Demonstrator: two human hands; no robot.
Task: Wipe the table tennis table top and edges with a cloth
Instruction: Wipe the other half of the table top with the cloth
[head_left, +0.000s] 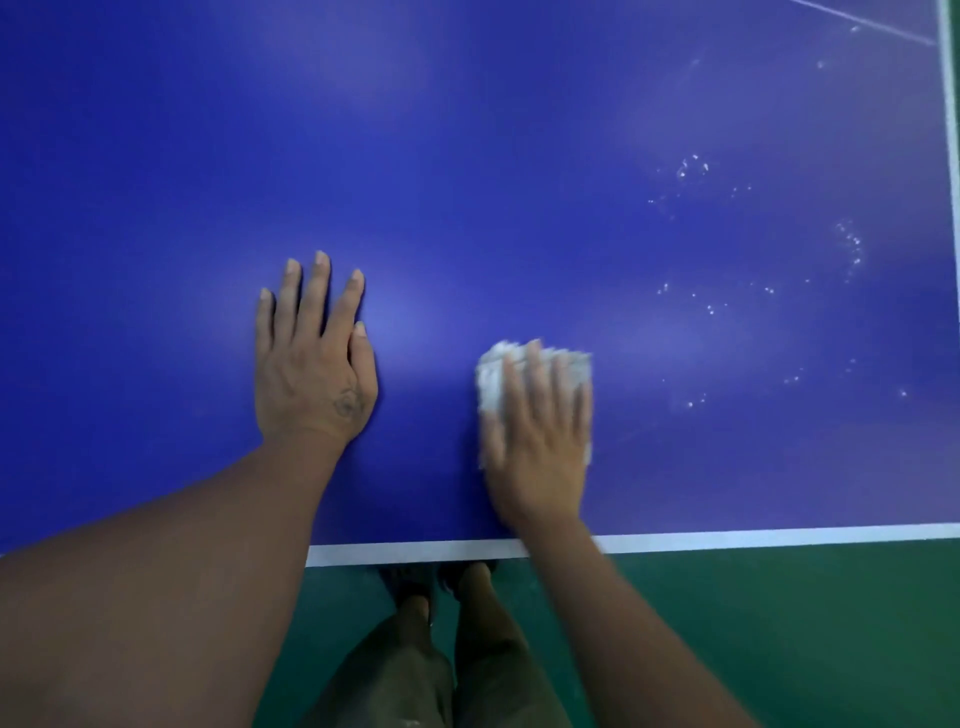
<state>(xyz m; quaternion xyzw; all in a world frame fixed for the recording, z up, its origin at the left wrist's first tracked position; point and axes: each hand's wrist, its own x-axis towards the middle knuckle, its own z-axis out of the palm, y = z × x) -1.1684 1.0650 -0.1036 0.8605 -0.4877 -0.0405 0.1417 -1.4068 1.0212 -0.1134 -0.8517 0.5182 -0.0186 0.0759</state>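
left grip: released, fingers straight, flat on blue desk. right grip: released, fingers straight, pressing white cloth onto desk; blurred. cloth pos.: under right grip, near white edge line, right of left grip, apart. white specks on desk, far right.

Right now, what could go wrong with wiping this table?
1. The white specks lie well to the right of the cloth, so they could be missed or get swept onto the floor.
2. The left hand lies flat on the table and may leave prints.
3. The right hand covers most of the bunched cloth, so bare fingers might smear the table.
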